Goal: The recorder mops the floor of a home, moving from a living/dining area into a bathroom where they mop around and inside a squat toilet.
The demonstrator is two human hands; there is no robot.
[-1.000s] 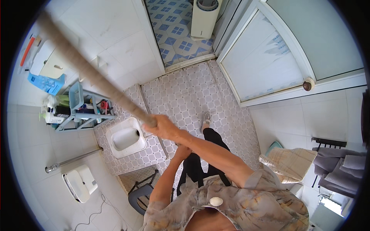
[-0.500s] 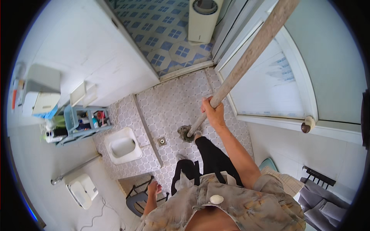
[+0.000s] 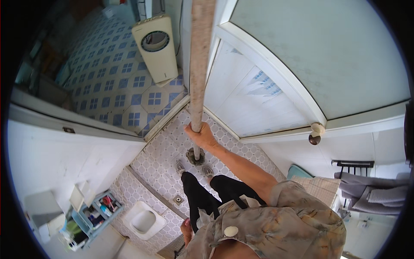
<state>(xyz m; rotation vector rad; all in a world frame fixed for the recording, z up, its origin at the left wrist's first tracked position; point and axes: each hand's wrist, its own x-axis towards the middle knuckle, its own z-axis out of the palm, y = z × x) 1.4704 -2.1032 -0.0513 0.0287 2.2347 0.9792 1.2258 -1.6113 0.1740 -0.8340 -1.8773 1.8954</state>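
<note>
My right hand [image 3: 201, 136] is wrapped round the wooden handle [image 3: 202, 56] of a mop, which rises steeply past the top of the picture. Its dark, matted head [image 3: 195, 156] rests on the patterned bathroom floor [image 3: 161, 142], just ahead of my shoes [image 3: 208, 172]. Low at my left side hangs my left hand [image 3: 186, 228], away from the mop. My shirt and leg partly cover that hand, so its fingers do not show clearly.
A squat toilet [image 3: 143, 221] and floor drain [image 3: 178, 199] lie to the left, beside a raised strip. Beyond stands a blue-grey shelf rack [image 3: 97, 213]. Ahead, a doorway sill [image 3: 166, 117] leads to a cream fan unit [image 3: 156, 49]. A white-framed door [image 3: 276, 134] stands right.
My view has swung toward the doorway and door. The mop handle now stands more upright, and both my shoes show beside the mop head. My right hand keeps its hold.
</note>
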